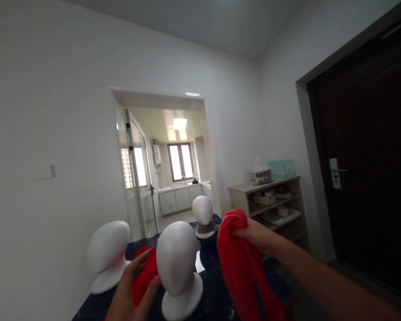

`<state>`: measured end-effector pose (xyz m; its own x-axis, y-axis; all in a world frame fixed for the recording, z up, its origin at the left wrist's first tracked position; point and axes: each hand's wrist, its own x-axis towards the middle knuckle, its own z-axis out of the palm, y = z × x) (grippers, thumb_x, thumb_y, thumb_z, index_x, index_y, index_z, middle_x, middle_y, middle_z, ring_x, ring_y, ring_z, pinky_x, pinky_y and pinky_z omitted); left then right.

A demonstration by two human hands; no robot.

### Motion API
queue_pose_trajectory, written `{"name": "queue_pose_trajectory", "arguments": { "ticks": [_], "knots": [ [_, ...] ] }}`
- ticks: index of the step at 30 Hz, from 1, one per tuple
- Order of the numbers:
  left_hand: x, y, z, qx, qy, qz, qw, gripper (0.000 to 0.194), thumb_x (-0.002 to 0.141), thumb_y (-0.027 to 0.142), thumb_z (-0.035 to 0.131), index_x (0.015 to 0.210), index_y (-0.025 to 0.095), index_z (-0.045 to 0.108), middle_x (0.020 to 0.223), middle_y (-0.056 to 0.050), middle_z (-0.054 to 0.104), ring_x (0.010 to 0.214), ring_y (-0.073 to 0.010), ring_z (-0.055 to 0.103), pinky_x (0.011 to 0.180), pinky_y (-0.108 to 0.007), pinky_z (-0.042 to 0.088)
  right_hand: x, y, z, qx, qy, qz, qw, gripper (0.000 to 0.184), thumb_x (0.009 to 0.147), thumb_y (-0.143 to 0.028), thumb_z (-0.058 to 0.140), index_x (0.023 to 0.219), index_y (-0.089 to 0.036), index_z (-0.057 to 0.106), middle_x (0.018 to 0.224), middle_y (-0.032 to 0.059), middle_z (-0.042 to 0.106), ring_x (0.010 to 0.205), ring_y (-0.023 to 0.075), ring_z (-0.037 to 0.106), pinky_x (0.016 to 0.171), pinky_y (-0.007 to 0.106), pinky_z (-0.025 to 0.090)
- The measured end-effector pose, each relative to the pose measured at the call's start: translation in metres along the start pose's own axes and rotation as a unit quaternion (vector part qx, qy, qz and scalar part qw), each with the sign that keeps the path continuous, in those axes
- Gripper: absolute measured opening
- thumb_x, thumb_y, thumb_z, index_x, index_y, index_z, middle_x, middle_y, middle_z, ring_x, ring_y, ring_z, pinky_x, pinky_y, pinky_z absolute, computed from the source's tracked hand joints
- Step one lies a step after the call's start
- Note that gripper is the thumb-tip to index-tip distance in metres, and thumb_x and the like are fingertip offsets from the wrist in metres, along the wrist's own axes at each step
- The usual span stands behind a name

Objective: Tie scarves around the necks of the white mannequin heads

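**Red cloth held at a mannequin head**

Three white mannequin heads stand on a dark bench (217, 294) in a plain white room. At far left, one head (107, 254) faces away beside the wall. Next to it, the person's left hand (133, 290) closes its fingers on one end of a red cloth (240, 272), pressed just beside the middle head (177, 267). That head stands upright between the two hands. To its right, the right hand (254, 234) grips a bunched part of the same cloth, the rest hanging down in folds toward the bench. A third, smaller head (203, 216) stands farther back.

The step in hand appears to be drawing the cloth around the middle head; the next move would likely call for bringing the right-hand end across while the left keeps its end pinned. No brand, label or writing can be read; packets on the shelf (267, 200) at right are too small to make out.
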<state>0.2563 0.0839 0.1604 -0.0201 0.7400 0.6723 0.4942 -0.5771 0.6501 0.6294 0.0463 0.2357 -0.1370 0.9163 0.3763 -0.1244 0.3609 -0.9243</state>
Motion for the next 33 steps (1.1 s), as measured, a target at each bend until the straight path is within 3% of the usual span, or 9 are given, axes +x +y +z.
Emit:
{"name": "queue_pose_trajectory", "arguments": {
  "ticks": [4, 6, 8, 12, 15, 18, 23, 28, 33],
  "knots": [
    [0.037, 0.099, 0.043, -0.171, -0.208, -0.003, 0.963, 0.075, 0.086, 0.053, 0.071, 0.152, 0.028, 0.045, 0.156, -0.011, 0.056, 0.136, -0.0308, 0.060, 0.114, -0.047, 0.050, 0.010, 0.005, 0.052, -0.087, -0.116, -0.040, 0.989, 0.034, 0.076, -0.040, 0.085, 0.101, -0.020, 0.077, 0.103, 0.0019, 0.079, 0.099, 0.0231, 0.070, 0.094, 0.038, 0.053],
    [0.054, 0.123, 0.064, -0.147, -0.286, 0.026, 0.946, 0.073, 0.084, 0.046, 0.074, 0.150, 0.027, 0.049, 0.144, -0.010, 0.067, 0.122, -0.0283, 0.068, 0.107, -0.043, 0.053, 0.015, 0.007, 0.061, -0.121, -0.145, -0.052, 0.981, 0.025, 0.077, -0.036, 0.082, 0.094, -0.019, 0.077, 0.095, 0.0002, 0.077, 0.090, 0.0201, 0.068, 0.085, 0.033, 0.053],
    [0.067, 0.133, 0.074, -0.093, -0.346, 0.086, 0.930, 0.046, 0.088, 0.043, 0.070, 0.129, 0.024, 0.069, 0.122, -0.006, 0.077, 0.104, -0.0261, 0.071, 0.097, -0.038, 0.054, 0.020, 0.006, 0.058, -0.152, -0.147, -0.037, 0.977, 0.022, 0.074, -0.031, 0.083, 0.091, -0.018, 0.076, 0.089, -0.0015, 0.076, 0.083, 0.0177, 0.065, 0.079, 0.030, 0.051],
    [0.086, 0.137, 0.072, 0.011, -0.381, 0.121, 0.917, 0.025, 0.089, 0.039, 0.063, 0.091, 0.020, 0.079, 0.088, -0.002, 0.080, 0.080, -0.0220, 0.067, 0.074, -0.031, 0.049, 0.022, -0.001, 0.030, -0.192, -0.146, 0.018, 0.970, 0.033, 0.068, -0.027, 0.086, 0.098, -0.018, 0.076, 0.088, -0.0031, 0.074, 0.080, 0.0156, 0.064, 0.075, 0.028, 0.049],
    [0.094, 0.135, 0.062, 0.020, -0.397, 0.048, 0.916, 0.021, 0.085, 0.033, 0.065, 0.082, 0.017, 0.078, 0.075, -0.002, 0.077, 0.068, -0.0194, 0.065, 0.062, -0.028, 0.043, 0.017, -0.008, 0.009, -0.199, -0.121, 0.047, 0.971, 0.041, 0.068, -0.026, 0.084, 0.107, -0.018, 0.074, 0.089, -0.0025, 0.074, 0.079, 0.0159, 0.065, 0.070, 0.026, 0.049],
    [0.096, 0.137, 0.057, -0.123, -0.455, -0.050, 0.880, 0.017, 0.083, 0.031, 0.069, 0.086, 0.015, 0.075, 0.072, -0.002, 0.074, 0.065, -0.0165, 0.064, 0.061, -0.026, 0.045, 0.009, -0.007, 0.004, -0.123, -0.154, 0.078, 0.977, 0.046, 0.070, -0.028, 0.085, 0.113, -0.017, 0.074, 0.100, 0.0012, 0.077, 0.085, 0.0179, 0.069, 0.079, 0.030, 0.053],
    [0.093, 0.144, 0.060, -0.387, -0.498, -0.163, 0.759, 0.021, 0.083, 0.029, 0.079, 0.078, 0.015, 0.065, 0.067, 0.000, 0.066, 0.064, -0.0125, 0.064, 0.068, -0.025, 0.054, -0.005, 0.025, 0.035, 0.105, -0.172, 0.050, 0.978, 0.059, 0.069, -0.031, 0.090, 0.124, -0.019, 0.071, 0.118, 0.0063, 0.076, 0.099, 0.0205, 0.072, 0.092, 0.032, 0.054],
    [0.094, 0.139, 0.058, -0.440, -0.502, -0.166, 0.726, 0.021, 0.093, 0.029, 0.072, 0.080, 0.017, 0.059, 0.054, 0.010, 0.044, 0.041, -0.0035, 0.034, 0.047, -0.017, 0.044, -0.018, 0.068, 0.076, 0.229, -0.192, 0.057, 0.953, 0.064, 0.064, -0.024, 0.091, 0.124, -0.018, 0.070, 0.111, 0.0081, 0.078, 0.093, 0.0232, 0.074, 0.087, 0.035, 0.056],
    [0.092, 0.126, 0.048, -0.454, -0.515, -0.164, 0.708, 0.012, 0.098, 0.031, 0.063, 0.096, 0.019, 0.064, 0.049, 0.012, 0.041, 0.037, -0.0044, 0.024, 0.042, -0.016, 0.041, -0.013, 0.086, 0.078, 0.299, -0.185, 0.048, 0.935, 0.050, 0.071, -0.024, 0.079, 0.120, -0.016, 0.073, 0.122, 0.0140, 0.077, 0.110, 0.0273, 0.073, 0.106, 0.041, 0.050]
  ]
}}
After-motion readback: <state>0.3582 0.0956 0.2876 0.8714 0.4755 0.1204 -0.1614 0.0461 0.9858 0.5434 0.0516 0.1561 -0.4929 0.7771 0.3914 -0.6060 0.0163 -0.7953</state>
